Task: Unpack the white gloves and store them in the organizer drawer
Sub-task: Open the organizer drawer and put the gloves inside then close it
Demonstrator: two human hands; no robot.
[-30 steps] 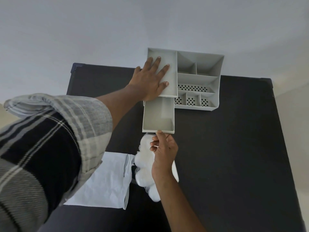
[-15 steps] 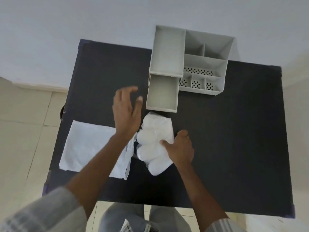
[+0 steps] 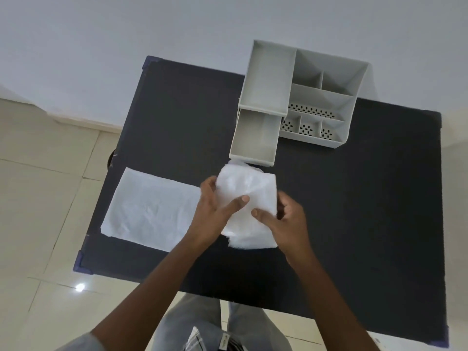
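Both hands on the white gloves [image 3: 247, 198], which sit as one soft bundle, apparently in a thin clear wrap. Can't confirm the wrap or count the gloves.

Left hand [image 3: 215, 214] grips the bundle's left edge, thumb laid across the top face. Right hand [image 3: 286, 221] pinches the right edge, thumb on top, fingers curled under. Bundle is between the hands; whether it's lifted or resting on the black table [image 3: 354, 224] I can't tell.

Flat white bag [image 3: 149, 211] lies just left of the left hand, apparently empty.

Beyond the fingertips: drawer [image 3: 255, 138] of the grey organizer [image 3: 326, 102] is pulled out toward the hands and empty. Bundle's far end almost touches the drawer's front lip.

Orientation: long axis runs near to far, roughly in line with the drawer's long axis. Far end is squarer, near end ragged. Cuff vs. fingers not readable.

Risks, my read:
- Bundle looks about as wide as the drawer. Dropped in loose, it could puff above the rim and jam the drawer on closing.
- A slippery wrap with two edge pinches means the gloves could slide out the ragged near end onto the table.
- Nothing holds the organizer. Pushing the bundle in could shove the unit away.
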